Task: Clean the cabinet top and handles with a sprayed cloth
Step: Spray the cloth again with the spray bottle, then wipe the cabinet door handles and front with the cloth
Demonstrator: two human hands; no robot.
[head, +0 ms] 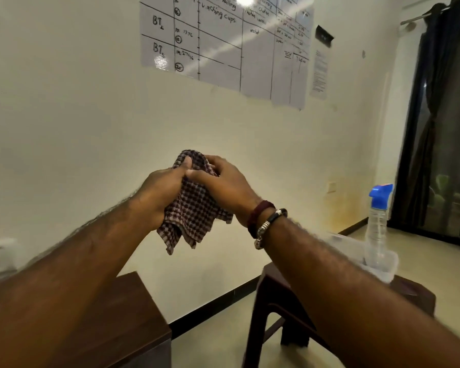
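I hold the cloth (194, 208) up in front of me with both hands, clear of any surface. My left hand (160, 192) grips its left side, thumb up on the top fold. My right hand (223, 184) clamps the top right, fingers curled into it. The loose corners hang below both. The spray bottle (377, 224) stands on the stool (274, 293) at my right; the cabinet (133, 309) top is lower left.

Spray bottle (377, 224) on stool (276, 288), right of cabinet (133, 309)
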